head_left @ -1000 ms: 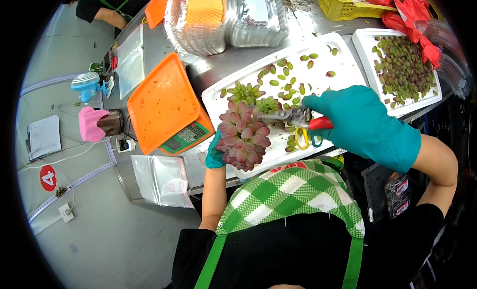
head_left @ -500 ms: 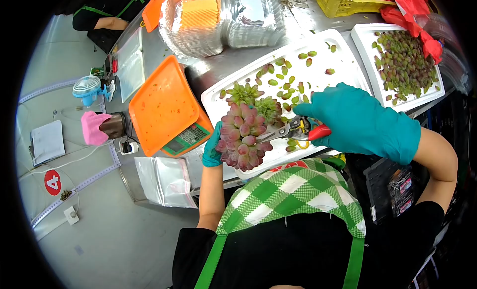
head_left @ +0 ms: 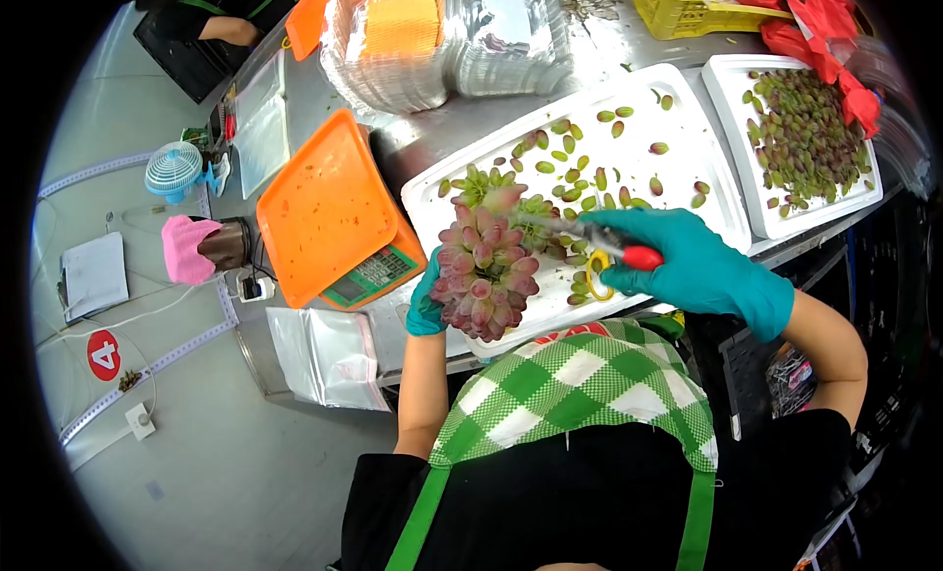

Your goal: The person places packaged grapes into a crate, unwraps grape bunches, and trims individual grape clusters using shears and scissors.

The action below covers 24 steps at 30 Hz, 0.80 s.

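Observation:
A pink-and-green succulent [head_left: 483, 276] with thick clustered leaves is held over the near edge of a white tray [head_left: 722, 154]. My left hand [head_left: 426, 301], in a teal glove, is closed around its left side; the stem is hidden. In my right hand [head_left: 683, 262], also gloved, are red-handled pruning shears [head_left: 640, 257]. Their blurred blades point left, at the upper right of the succulent. A blurred pink leaf [head_left: 501, 197] shows just above the blade tips. Greener rosettes [head_left: 481, 186] lie behind the succulent, and several loose leaves [head_left: 572, 193] are scattered in the tray.
Left of the tray stands an orange scale [head_left: 329, 213]. Stacked clear plastic boxes [head_left: 388, 55] are behind it. A second white tray [head_left: 810, 144] full of leaves sits at the right, near a yellow crate [head_left: 678, 9]. Plastic bags [head_left: 324, 357] lie at the front left.
My right hand has moved down and slightly left, uncovering leaves in the tray. The shears' blades have risen toward the top of the succulent, where the blurred pink leaf now shows.

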Tool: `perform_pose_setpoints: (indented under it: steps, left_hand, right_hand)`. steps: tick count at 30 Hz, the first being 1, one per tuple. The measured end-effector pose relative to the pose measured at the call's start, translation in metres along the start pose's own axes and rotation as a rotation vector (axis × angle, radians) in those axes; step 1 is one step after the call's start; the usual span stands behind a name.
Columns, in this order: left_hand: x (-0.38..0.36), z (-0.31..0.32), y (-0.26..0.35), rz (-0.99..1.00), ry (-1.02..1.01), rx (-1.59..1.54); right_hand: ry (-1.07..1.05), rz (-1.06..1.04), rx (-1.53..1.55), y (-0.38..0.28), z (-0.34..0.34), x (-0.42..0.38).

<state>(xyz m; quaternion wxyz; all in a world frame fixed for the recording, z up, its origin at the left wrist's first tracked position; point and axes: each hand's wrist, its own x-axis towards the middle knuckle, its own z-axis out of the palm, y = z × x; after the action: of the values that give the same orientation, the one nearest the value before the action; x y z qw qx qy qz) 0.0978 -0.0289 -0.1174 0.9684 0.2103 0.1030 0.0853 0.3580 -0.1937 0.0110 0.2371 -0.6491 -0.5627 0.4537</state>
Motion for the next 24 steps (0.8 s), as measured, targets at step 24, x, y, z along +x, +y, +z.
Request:
perform_pose_setpoints:
  steps: [24]
  left_hand:
    - [-0.025, -0.015, -0.006, -0.013, 0.402, 0.082]
  right_hand:
    - [0.000, -0.203, -0.577, -0.033, -0.009, -0.005]
